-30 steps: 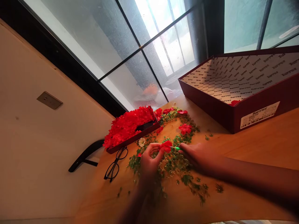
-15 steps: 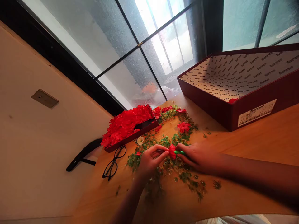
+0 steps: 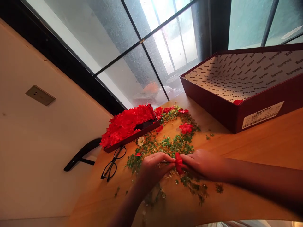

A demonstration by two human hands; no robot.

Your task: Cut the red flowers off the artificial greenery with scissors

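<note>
A red artificial flower (image 3: 179, 163) is held upright on edge between my two hands, above the wooden table. My left hand (image 3: 156, 164) is closed in a pinch at its left face, thumb and forefinger on a thin dark strand that runs to the flower's centre. From the other side, my right hand (image 3: 201, 164) pinches the back of the flower; the fingers hide whatever stem is there. Green artificial foliage (image 3: 176, 143) lies in a rough loop under and behind both hands, with a red bloom (image 3: 186, 128) and a white flower (image 3: 140, 141) among it.
A shallow dark red tray (image 3: 132, 138) heaped with red flowers (image 3: 127, 124) stands at the left by the window. Black glasses (image 3: 110, 168) lie in front of it. A large maroon shoebox (image 3: 209, 104) occupies the right. Leaf bits are scattered on the table (image 3: 227, 151).
My right hand has closed up against the flower, and the green piece seen behind it is now hidden. Both hands and the flower have shifted slightly down and right.
</note>
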